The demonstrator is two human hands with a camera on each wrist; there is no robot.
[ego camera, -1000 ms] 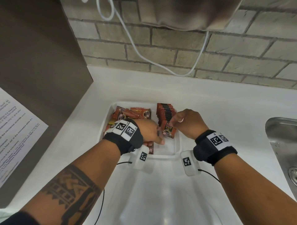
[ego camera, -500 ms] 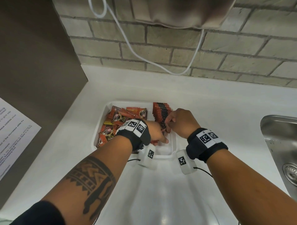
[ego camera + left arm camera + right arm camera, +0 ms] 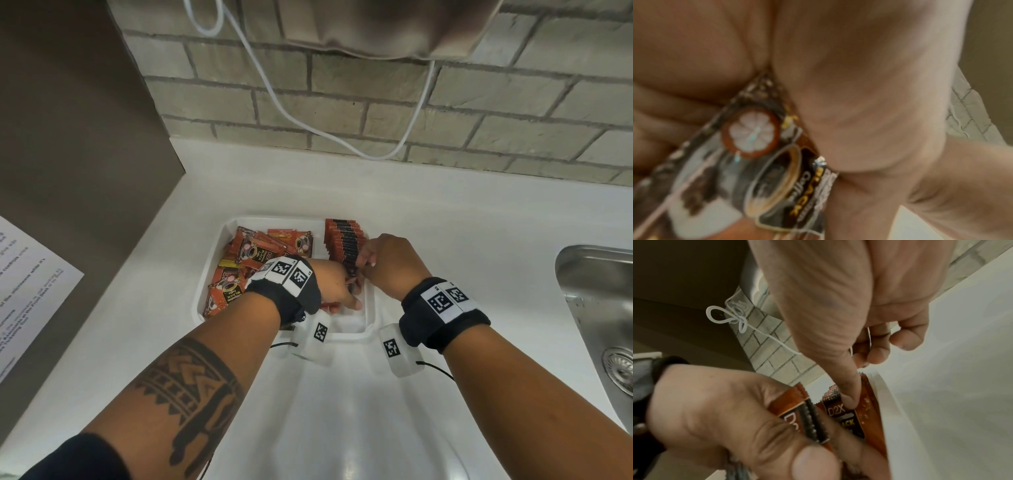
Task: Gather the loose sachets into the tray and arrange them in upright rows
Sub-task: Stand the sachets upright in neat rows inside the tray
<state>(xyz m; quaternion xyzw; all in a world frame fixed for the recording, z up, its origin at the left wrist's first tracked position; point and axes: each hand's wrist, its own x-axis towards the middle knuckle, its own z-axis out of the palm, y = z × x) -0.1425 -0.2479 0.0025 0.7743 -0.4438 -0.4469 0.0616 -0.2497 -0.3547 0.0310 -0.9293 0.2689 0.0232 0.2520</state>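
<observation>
Head view, left hand (image 3: 334, 286) gripping sachet (image 3: 809, 417) over tray (image 3: 370, 308), right hand (image 3: 387, 263) pinching upright row (image 3: 344, 241), loose sachets (image 3: 239, 267) lying left.

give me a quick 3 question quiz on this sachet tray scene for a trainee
1. True or false: the upright row of sachets stands on the right side of the tray.
2. What does the left hand grip?
A. a cable
B. a sachet
C. a sponge
3. Fill in: the loose sachets lie in the tray's ____ half.

Key:
1. true
2. B, a sachet
3. left
</observation>
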